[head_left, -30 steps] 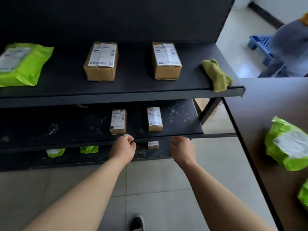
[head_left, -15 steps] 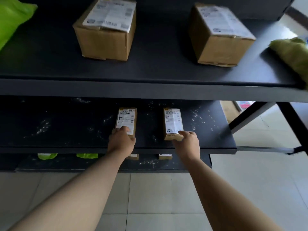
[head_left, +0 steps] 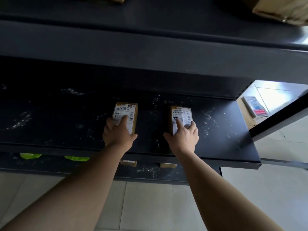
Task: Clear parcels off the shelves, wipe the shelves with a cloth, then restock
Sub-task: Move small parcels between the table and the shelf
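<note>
2 small brown cardboard parcels lie flat on the middle shelf (head_left: 50,124), side by side but apart, each with a white barcode label facing up. The left hand (head_left: 119,133) grips the left parcel (head_left: 126,110) at its near end: the index finger lies straight along the label, the thumb presses the right side and the other fingers curl round the left side. The right hand (head_left: 183,136) holds the right parcel (head_left: 182,113) in the same way, index finger on the label, thumb against the left side, remaining fingers wrapped over the right edge. Both parcels rest on the shelf surface, which is black and scattered with white specks (head_left: 21,120). Above it, the top shelf (head_left: 150,40) carries a larger cardboard box (head_left: 281,9), cut off at the upper right corner. Below, the bottom shelf (head_left: 150,174) holds 2 green parcels (head_left: 30,155) at the left and 2 small boxes (head_left: 128,163) just under the forearms, all mostly hidden by the middle shelf's front edge. Pale floor tiles (head_left: 158,205) lie beneath. To the right, past the shelf end, a white object with red and blue patches (head_left: 255,106) sits on the floor.
</note>
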{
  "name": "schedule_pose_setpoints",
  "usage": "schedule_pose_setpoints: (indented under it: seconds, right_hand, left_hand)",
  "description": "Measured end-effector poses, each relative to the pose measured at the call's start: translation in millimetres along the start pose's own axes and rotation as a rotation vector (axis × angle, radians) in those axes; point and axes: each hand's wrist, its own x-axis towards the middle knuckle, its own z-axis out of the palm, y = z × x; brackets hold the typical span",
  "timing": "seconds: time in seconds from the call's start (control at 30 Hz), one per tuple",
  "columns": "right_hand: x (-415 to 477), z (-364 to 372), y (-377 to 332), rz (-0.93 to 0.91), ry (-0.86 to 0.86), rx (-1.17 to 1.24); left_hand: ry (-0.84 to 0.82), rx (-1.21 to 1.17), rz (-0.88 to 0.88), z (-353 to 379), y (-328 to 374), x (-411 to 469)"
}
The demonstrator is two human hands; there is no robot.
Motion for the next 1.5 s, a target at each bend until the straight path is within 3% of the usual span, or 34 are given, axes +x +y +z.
schedule_pose_setpoints:
  seconds: [0.4, 0.87, 1.2, 1.5]
  right_hand:
    - [-2, -3, 8, -0.030, -0.004, -0.077]
    - [-135, -120, 26, -0.060, -0.049, -0.105]
    - [-254, -215, 48, 0.120, 0.016, -0.046]
    - [-371, -317, 87, 0.315, 0.230, 0.063]
  left_hand:
    - [-0.012, 0.197, 0.070, -7, -3, -13]
    - [-0.140, 0.146, 0.129, -82, 23, -151]
    - [-0.185, 0.167, 0.315, -149, 61, -262]
    - [-0.217, 0.174, 0.575, -204, 115, -370]
